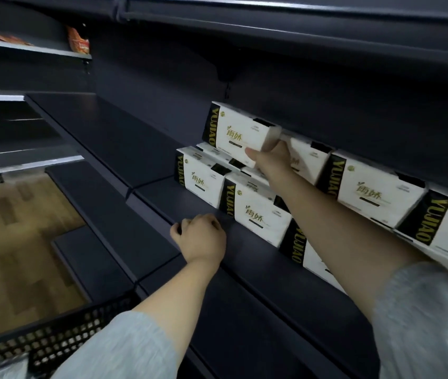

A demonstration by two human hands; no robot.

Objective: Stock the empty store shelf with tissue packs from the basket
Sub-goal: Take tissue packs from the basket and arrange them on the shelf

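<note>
My right hand [273, 160] grips a white tissue pack with a black and gold end [240, 128], holding it tilted above the stacked packs on the dark shelf [162, 198]. Several matching packs [258, 212] stand in rows on that shelf, running off to the right. My left hand [201, 237] rests with curled fingers on the shelf's front edge and holds nothing. The black perforated basket [53, 335] is at the bottom left, its contents mostly hidden.
The left stretch of the shelf [102, 132] carries no packs. A lower dark shelf [258, 324] sits below my arms. An upper shelf [299, 20] hangs overhead. Orange snack bags [79, 41] stand at the upper left. Wooden floor [12, 242] shows at the left.
</note>
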